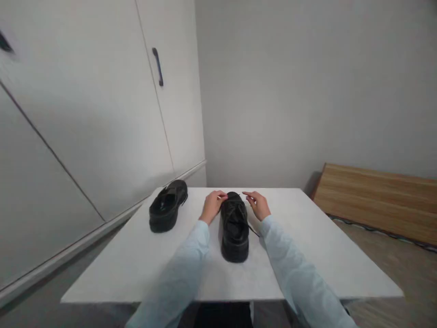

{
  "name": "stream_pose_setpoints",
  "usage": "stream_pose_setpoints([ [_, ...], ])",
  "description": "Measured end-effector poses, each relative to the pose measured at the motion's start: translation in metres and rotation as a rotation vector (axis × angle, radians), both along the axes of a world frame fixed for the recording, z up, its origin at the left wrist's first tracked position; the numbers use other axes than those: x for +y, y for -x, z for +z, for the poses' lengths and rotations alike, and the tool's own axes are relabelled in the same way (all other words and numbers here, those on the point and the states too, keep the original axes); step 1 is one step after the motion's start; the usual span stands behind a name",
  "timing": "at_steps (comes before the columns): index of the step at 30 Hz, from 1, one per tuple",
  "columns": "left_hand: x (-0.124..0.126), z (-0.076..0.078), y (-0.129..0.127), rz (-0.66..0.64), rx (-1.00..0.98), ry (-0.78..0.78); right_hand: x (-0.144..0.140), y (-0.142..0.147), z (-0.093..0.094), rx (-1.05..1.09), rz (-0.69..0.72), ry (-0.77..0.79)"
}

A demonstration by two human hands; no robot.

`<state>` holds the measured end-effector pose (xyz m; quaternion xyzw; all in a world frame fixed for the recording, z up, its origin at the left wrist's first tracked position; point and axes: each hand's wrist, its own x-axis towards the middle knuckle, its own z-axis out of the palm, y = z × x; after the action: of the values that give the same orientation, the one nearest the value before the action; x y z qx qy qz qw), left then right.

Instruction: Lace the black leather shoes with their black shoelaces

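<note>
Between hands (235, 205), shoe (234, 228) points away.

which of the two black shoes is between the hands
The black shoe at the table's middle, with the left hand and right hand at either side of its far end. The other shoe sits apart to the left, untouched.

Your pale blue sleeves (177, 273) run off the bottom edge of the frame, so your elbows are out of view. Your left hand (212, 206) covers the far left side of the black leather lace-up shoe (234, 230) at centre; whether your fingertips pinch a lace is too small to tell. The dark mark (5, 43) at the upper left is blurred and cut by the edge. The long wooden board (375, 200) at the right runs out of frame.
</note>
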<state>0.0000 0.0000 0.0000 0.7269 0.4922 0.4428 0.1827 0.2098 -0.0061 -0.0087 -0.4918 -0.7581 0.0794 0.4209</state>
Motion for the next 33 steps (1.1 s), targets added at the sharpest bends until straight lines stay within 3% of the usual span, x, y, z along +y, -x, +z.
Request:
stream_pose_setpoints([
  [8, 0.008, 0.0, 0.0, -0.054, 0.037, 0.001, 0.0, 0.005, -0.001, -0.059, -0.051, 0.011],
  [17, -0.011, 0.027, -0.012, -0.035, 0.068, -0.227, -0.012, 0.006, 0.014, -0.062, -0.104, -0.159],
  [23, -0.021, 0.035, -0.019, -0.051, 0.106, -0.267, -0.02, 0.007, 0.021, 0.011, -0.046, -0.212],
  [27, -0.023, 0.036, -0.02, -0.092, 0.081, -0.269, -0.023, 0.01, 0.026, 0.194, 0.019, -0.101],
  [33, -0.022, 0.033, -0.017, -0.145, 0.07, -0.238, -0.019, 0.007, 0.027, 0.525, 0.18, 0.256],
])
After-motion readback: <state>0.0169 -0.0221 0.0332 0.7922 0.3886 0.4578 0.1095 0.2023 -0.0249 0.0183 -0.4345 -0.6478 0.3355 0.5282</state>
